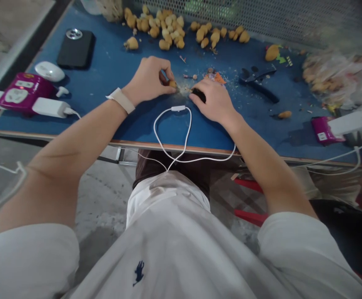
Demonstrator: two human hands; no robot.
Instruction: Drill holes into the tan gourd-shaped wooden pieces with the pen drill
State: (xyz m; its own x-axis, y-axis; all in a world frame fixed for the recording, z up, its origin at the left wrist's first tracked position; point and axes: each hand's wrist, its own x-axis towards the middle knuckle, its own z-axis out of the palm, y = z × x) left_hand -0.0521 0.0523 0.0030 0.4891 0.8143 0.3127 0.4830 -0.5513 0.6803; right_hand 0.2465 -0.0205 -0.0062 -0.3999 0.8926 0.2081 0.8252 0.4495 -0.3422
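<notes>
My left hand (150,79) rests on the blue table (106,83) with its fingers curled round a small tan toy piece (172,83). Close beside it, my right hand (214,99) is closed on a black tool (199,94) whose tip points at that piece. A pale band sits on my left wrist (121,99). Small scraps lie scattered just beyond both hands. A white earphone cable (177,124) loops on the table right under my hands.
Several tan toy pieces (165,29) are heaped at the far edge. A black phone (76,48), a white case (49,71) and a magenta power strip (23,92) lie at left. Black pliers (258,79) lie right; another strip (324,131) and a bag of pieces (333,79) beyond.
</notes>
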